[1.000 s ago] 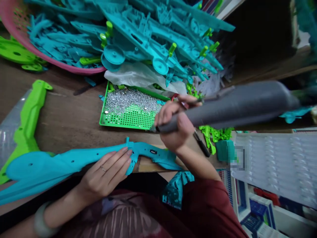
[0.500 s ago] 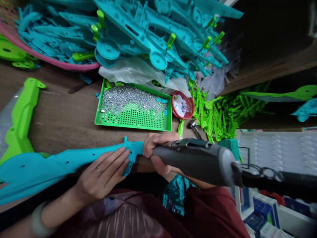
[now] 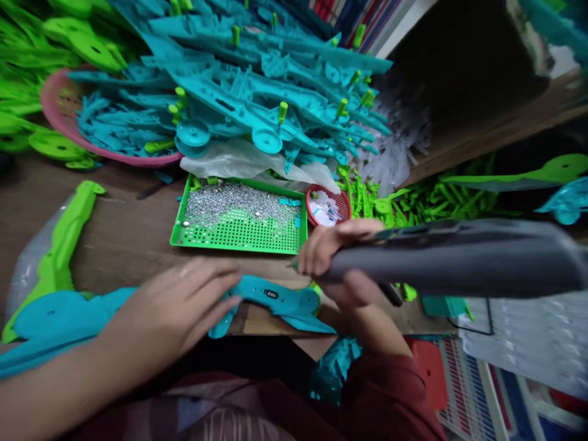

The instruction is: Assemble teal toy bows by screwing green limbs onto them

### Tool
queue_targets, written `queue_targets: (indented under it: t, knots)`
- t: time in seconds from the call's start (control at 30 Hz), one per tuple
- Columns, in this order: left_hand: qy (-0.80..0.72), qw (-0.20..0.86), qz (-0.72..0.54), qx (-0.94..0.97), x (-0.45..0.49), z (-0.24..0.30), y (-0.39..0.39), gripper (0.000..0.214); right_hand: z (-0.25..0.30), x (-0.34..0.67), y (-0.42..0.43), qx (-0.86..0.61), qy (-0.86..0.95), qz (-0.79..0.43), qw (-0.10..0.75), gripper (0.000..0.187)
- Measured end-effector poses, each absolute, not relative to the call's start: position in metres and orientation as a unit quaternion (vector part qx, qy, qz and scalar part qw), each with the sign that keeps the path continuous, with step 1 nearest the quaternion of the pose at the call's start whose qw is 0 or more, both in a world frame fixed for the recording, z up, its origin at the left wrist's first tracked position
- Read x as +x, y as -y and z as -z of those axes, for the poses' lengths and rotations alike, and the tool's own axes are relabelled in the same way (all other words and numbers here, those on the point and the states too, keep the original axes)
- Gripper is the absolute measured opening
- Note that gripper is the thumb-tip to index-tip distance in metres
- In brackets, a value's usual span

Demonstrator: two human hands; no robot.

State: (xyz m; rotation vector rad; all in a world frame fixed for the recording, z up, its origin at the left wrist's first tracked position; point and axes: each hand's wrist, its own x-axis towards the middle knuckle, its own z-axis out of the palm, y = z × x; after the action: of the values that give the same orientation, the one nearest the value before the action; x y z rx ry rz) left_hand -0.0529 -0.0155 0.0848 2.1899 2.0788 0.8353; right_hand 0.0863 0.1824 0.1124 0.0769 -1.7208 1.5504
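A long blue plastic toy-gun-shaped part lies along the near edge of the table, with a small black insert on its right end. My left hand is over its middle, fingers stretched out and slightly blurred, hiding that stretch. In my right hand is a dark grey electric screwdriver, fingers wrapped around its front end. It lies nearly level, its tip pointing left, above the blue part and apart from it. Beyond my hands is a green perforated tray with many small silver screws.
A small red basket stands beside the tray. Behind are a pink basket and a high pile of blue parts. Green parts lie at left, with more heaped at right. A wooden shelf edges the right side.
My right hand has lifted the screwdriver up and to the right, off the blue part, uncovering its right end. My left hand has shifted slightly left along the part. The view has tilted.
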Motion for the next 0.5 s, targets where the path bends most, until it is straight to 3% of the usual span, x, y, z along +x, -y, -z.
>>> queue_targets:
  t: [0.1, 0.23, 0.5]
  knots:
    - [-0.646, 0.008, -0.162, 0.746, -0.071, -0.101, -0.079, 0.027, -0.133, 0.088, -0.202, 0.056, 0.612, -0.613, 0.496, 0.026]
    - [-0.632, 0.019, -0.013, 0.774, -0.084, -0.094, -0.181, 0.025, -0.127, 0.11, -0.205, 0.007, 0.622, -0.594, 0.509, 0.029]
    - [-0.647, 0.014, 0.028, 0.762, -0.099, -0.088, -0.176, 0.024, -0.1, 0.14, -0.225, -0.028, 0.681, -0.555, 0.477, 0.042]
